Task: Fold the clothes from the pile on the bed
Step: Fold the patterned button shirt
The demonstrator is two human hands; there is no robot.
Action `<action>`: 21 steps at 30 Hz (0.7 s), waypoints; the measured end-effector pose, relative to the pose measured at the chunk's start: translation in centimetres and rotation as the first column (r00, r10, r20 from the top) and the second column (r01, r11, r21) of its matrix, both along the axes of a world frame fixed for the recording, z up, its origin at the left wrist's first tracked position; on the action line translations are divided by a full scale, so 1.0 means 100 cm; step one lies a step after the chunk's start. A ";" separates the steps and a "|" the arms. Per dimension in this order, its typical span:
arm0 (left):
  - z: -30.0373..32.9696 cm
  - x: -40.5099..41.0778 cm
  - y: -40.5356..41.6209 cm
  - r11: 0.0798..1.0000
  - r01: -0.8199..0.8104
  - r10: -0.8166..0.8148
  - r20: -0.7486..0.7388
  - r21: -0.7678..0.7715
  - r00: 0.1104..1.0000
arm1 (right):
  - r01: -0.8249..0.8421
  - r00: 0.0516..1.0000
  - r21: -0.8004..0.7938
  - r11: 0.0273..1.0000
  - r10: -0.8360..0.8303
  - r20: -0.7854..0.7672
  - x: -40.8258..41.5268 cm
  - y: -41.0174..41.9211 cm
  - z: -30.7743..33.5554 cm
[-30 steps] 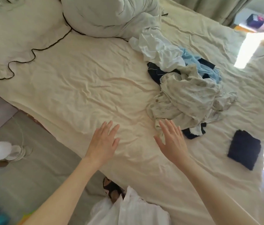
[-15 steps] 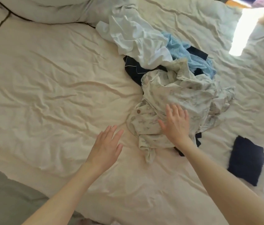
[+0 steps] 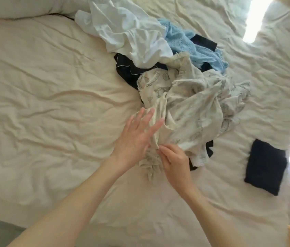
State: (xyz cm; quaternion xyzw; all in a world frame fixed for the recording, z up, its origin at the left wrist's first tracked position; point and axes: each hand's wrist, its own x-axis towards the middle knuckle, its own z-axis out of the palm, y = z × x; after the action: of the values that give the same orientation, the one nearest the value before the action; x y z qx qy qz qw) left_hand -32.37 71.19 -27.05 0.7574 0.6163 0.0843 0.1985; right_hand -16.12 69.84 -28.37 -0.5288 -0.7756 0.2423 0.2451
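Both hands have come forward from the bare sheet onto the near edge of the clothes pile: the right hand [image 3: 175,162], which lay flat on top of the heap half a second ago, has dropped back to the near corner, and the left hand [image 3: 137,134] has moved in beside it. Now the left hand lies with straight, spread fingers against the crumpled cream garment with a faint grey print [image 3: 190,107], grasping nothing that can be seen, while the right hand's fingers curl and pinch a fold of that same garment at its near end. This garment sits on the front of the pile, on the wrinkled cream bed sheet [image 3: 51,104]. Behind it lie a white smooth-fabric garment [image 3: 131,38], a light blue knitted garment [image 3: 188,43] to the right of the white one, and a dark navy garment with thin white piping [image 3: 128,68] partly buried beneath them. Well apart from the pile, toward the right edge of the bed, a folded dark navy cloth [image 3: 265,164] lies flat as a neat rectangle.
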 end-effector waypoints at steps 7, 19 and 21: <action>0.001 0.023 -0.025 0.988 0.155 -0.154 0.033 -0.012 0.987 | 0.128 0.991 -0.105 0.986 -0.124 0.039 0.034 -0.014 0.013; 0.011 0.046 -0.077 0.908 0.313 -0.305 0.072 -0.277 0.950 | 0.429 0.782 -0.165 0.888 -0.273 0.561 0.012 0.141 0.016; 0.011 0.037 -0.076 0.922 0.245 -0.220 0.116 -0.301 0.969 | 0.378 0.844 -0.103 0.920 -0.296 0.447 0.009 0.138 0.020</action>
State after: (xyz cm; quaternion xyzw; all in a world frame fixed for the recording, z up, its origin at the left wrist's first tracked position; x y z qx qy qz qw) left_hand -28.70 63.64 -25.92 0.7800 0.5193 -0.0085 0.3490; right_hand -15.25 83.59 -26.39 -0.7176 -0.6782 0.1466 0.0593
